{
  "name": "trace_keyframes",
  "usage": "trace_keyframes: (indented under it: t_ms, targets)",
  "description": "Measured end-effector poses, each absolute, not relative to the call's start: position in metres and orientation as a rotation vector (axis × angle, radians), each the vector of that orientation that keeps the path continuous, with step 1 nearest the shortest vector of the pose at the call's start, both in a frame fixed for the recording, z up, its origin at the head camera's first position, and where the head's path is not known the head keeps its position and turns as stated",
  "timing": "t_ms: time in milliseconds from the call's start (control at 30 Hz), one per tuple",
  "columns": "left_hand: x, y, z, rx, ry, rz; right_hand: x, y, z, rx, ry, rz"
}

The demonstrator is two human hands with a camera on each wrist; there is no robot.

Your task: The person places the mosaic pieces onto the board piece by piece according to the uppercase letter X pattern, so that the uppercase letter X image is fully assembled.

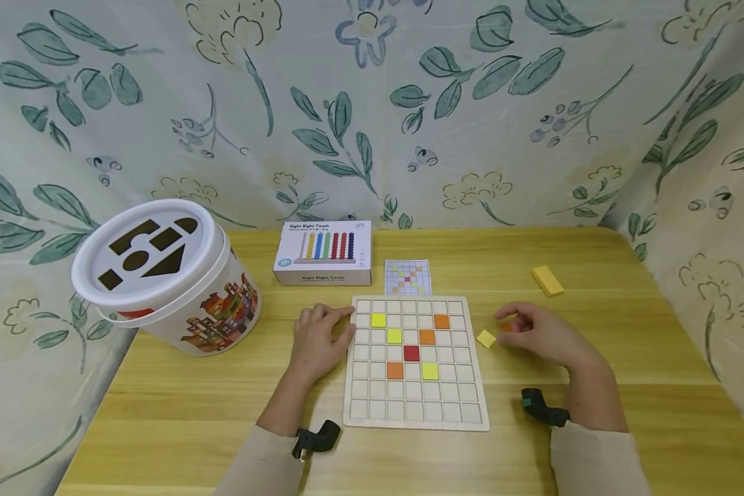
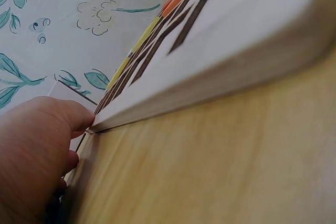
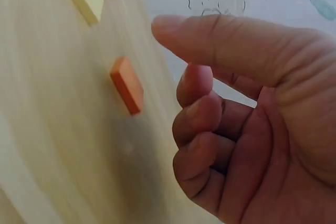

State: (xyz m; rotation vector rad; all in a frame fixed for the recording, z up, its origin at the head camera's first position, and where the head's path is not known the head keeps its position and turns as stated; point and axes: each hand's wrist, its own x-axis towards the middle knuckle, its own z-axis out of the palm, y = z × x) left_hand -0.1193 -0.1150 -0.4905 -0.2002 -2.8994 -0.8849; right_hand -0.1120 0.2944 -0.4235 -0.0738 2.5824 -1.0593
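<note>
A white grid board (image 1: pixel 417 425) lies on the wooden table, with several yellow, orange and red square tiles set in its cells. The left hand (image 1: pixel 319 340) touches the board's left edge; in the left wrist view its thumb (image 2: pixel 68 114) rests against that edge. Just right of the board, the right hand (image 1: pixel 542 333) hovers over the table, its fingers loosely bent. An orange tile (image 3: pixel 127 85) lies beneath it, apart from the fingers, and a yellow tile (image 1: pixel 486 338) lies between the board and this hand. Nothing is held in the right hand.
Behind the board lies a printed pattern card (image 1: pixel 407 278), with a white toy box (image 1: pixel 324 253) to its left. A lidded white bucket (image 1: pixel 198 331) stands at the far left. Toward the back right lies a yellow block (image 1: pixel 547 281). Floral fabric hangs around the table.
</note>
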Motion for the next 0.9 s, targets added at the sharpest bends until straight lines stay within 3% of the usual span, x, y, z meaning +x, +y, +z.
trace_keyframes:
  t_ms: [300,900]
  targets:
    - [-0.118,-0.116,-0.49,-0.198,-2.903,-0.893,-0.111,0.322,-0.438,0.047,2.586,-0.992]
    - [-0.118,-0.115,-0.489,-0.199,-2.899,-0.906,-0.112,0.317,-0.441,0.028,2.599,-0.942]
